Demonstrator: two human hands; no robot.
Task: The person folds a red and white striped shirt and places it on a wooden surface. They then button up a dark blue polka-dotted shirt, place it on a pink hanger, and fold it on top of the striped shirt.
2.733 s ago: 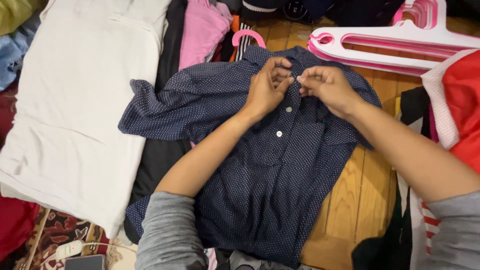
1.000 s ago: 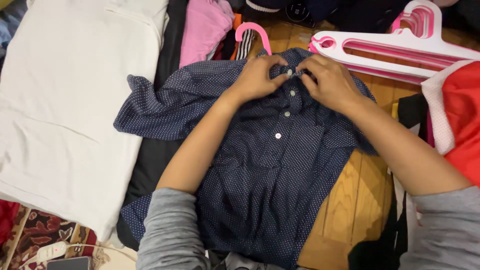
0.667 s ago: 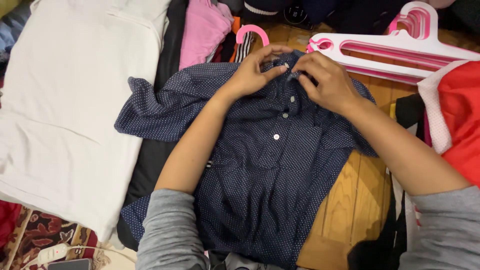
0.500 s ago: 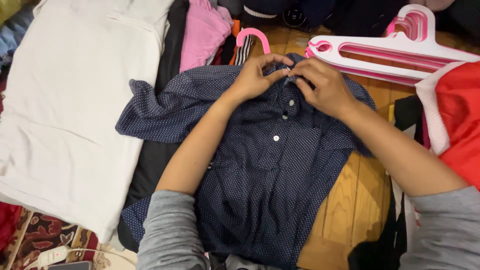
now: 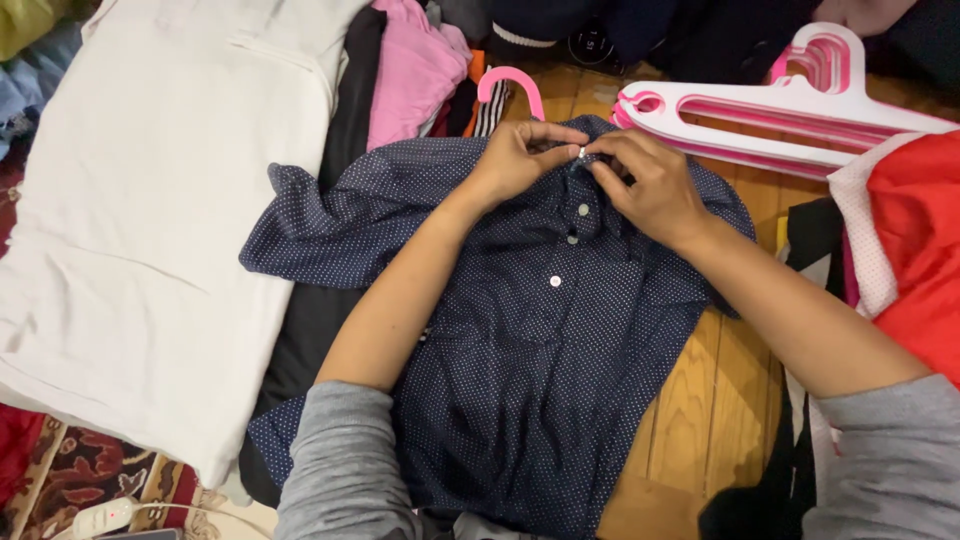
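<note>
Pinching the top button (image 5: 581, 153) with both hands' fingers (image 5: 556, 133) clamped at the shirt (image 5: 540, 380) collar; three lower buttons look fastened.

Two bare hands, left hand (image 5: 520, 160) and right hand (image 5: 648, 185), near the upper middle of the frame. No rings, watch or bands visible on fingers or wrists. Forearms bare from wrist to near the elbow. Grey long sleeves (image 5: 345, 465) pushed up, bunched at the lower middle and lower right corner; soft, plain knit, possibly jersey.
</note>
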